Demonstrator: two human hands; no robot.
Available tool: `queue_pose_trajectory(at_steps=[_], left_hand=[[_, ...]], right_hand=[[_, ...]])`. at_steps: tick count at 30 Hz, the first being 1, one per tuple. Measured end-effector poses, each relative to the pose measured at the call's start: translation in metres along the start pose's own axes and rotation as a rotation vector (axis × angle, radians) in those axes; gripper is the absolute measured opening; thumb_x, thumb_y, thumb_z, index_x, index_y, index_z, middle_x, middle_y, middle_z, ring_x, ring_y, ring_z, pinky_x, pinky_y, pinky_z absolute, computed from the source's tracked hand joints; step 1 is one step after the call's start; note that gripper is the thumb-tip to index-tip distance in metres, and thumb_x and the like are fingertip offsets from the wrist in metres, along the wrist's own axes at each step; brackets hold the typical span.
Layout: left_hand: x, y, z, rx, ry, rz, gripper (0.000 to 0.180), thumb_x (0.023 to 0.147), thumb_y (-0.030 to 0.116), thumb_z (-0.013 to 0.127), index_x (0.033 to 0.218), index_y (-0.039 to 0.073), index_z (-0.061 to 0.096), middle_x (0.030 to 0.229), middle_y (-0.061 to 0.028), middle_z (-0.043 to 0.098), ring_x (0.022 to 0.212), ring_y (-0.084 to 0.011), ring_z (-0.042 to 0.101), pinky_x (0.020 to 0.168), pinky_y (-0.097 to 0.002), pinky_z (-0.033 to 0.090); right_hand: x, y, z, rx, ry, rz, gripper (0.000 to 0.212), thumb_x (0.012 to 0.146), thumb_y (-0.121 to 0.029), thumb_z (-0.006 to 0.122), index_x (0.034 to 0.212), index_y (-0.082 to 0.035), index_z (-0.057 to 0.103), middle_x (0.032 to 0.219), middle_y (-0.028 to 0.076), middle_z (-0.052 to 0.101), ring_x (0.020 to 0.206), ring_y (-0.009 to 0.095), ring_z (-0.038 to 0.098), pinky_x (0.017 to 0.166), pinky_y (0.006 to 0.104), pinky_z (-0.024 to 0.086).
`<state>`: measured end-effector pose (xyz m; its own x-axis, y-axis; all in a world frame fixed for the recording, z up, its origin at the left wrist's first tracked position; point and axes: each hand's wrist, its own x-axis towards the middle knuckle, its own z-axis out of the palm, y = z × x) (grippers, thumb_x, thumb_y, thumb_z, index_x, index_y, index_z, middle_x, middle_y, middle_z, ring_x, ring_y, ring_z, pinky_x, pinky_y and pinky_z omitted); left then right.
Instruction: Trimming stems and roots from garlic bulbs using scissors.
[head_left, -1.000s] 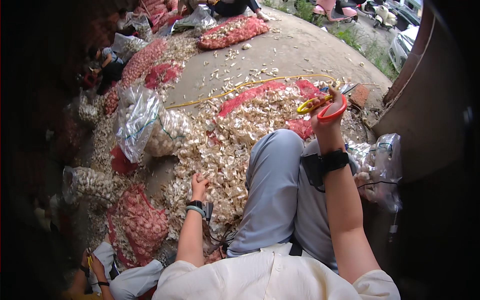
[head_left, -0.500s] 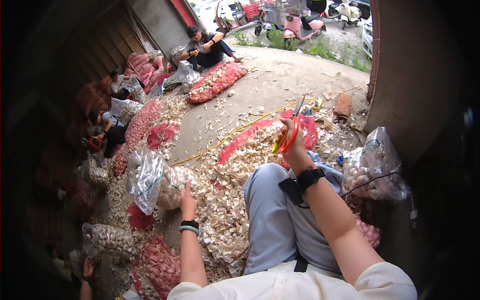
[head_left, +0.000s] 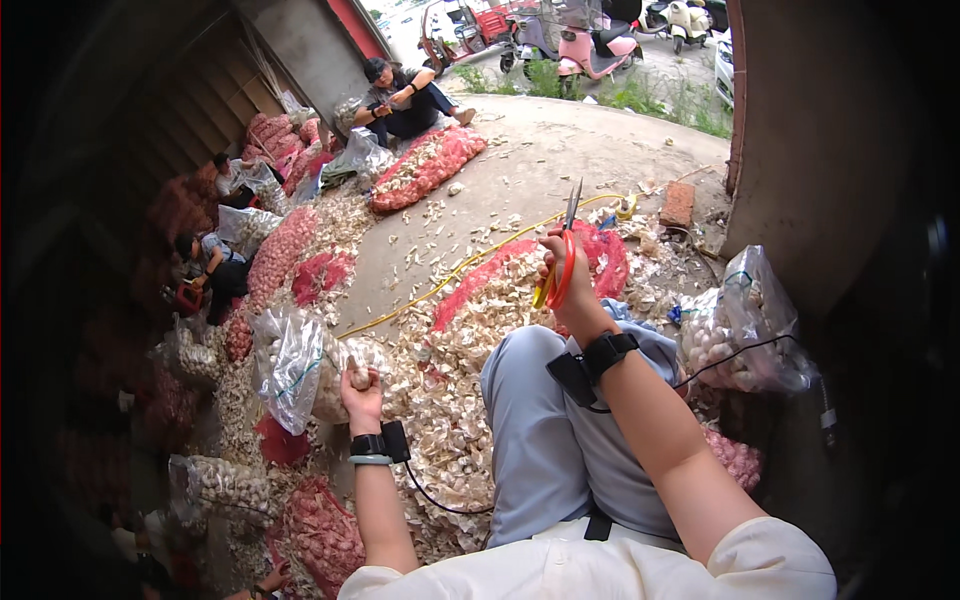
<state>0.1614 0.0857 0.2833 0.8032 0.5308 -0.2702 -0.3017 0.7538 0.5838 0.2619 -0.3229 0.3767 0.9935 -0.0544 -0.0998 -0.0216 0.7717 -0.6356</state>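
Observation:
My right hand grips a pair of scissors with red and yellow handles, its blades pointing up and away from me. My left hand is turned palm up with the fingers curled around a pale garlic bulb. It is at the mouth of a clear plastic bag of garlic lying on its side. Just how many bulbs are in the left hand is hard to see against the garlic behind it. Dry garlic skins and stalks are heaped between my left arm and my legs.
At right stands another clear bag of garlic. Red mesh sacks lie at lower left and farther off. A yellow hose crosses the floor towards a brick. Several people sit at left and at the back.
My left hand has turned from back up to palm up and drawn slightly back from the bag, now with garlic in the fingers. The scissors stay in my right hand, nearly still.

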Motion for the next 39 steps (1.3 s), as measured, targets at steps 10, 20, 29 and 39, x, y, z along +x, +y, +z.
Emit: queue_pose_trajectory(at_steps=[10, 20, 29, 39], left_hand=[[-0.021, -0.006, -0.002, 0.137, -0.175, 0.105, 0.046, 0.082, 0.010, 0.048, 0.128, 0.004, 0.043, 0.115, -0.0132, 0.044, 0.102, -0.0264, 0.046, 0.094, -0.0488, 0.036], [-0.064, 0.014, -0.017, 0.300, -0.055, -0.022, 0.031, 0.088, 0.028, 0.057, 0.107, 0.006, 0.048, 0.101, -0.0150, 0.060, 0.084, -0.0234, 0.061, 0.073, -0.0333, 0.053], [-0.129, -0.061, 0.074, 0.600, -0.368, 0.134, 0.050, 0.089, 0.052, 0.041, 0.106, 0.006, 0.050, 0.092, -0.0077, 0.065, 0.076, -0.0153, 0.063, 0.067, -0.0290, 0.050], [-0.157, -0.128, 0.084, 0.932, -0.419, 0.593, 0.040, 0.094, 0.032, 0.042, 0.101, -0.007, 0.038, 0.087, -0.0134, 0.056, 0.084, -0.0283, 0.053, 0.086, -0.0356, 0.037]], right_hand=[[0.006, 0.000, -0.011, -0.010, -0.031, 0.073, 0.018, 0.079, -0.022, 0.061, 0.085, -0.011, 0.047, 0.061, -0.001, 0.041, 0.049, 0.011, 0.044, 0.048, 0.0264, 0.040], [0.002, 0.008, -0.005, -0.223, -0.121, 0.065, 0.023, 0.077, -0.019, 0.063, 0.096, -0.010, 0.053, 0.061, -0.002, 0.043, 0.052, 0.011, 0.045, 0.049, 0.0247, 0.039], [-0.040, 0.034, 0.033, -0.724, -0.469, 0.085, 0.038, 0.080, -0.022, 0.065, 0.110, -0.004, 0.050, 0.077, 0.004, 0.052, 0.067, 0.012, 0.051, 0.057, 0.0240, 0.040], [-0.060, 0.087, 0.031, -0.706, -0.780, 0.137, 0.026, 0.088, -0.019, 0.056, 0.105, 0.000, 0.054, 0.095, 0.007, 0.054, 0.079, 0.013, 0.056, 0.066, 0.0252, 0.048]])
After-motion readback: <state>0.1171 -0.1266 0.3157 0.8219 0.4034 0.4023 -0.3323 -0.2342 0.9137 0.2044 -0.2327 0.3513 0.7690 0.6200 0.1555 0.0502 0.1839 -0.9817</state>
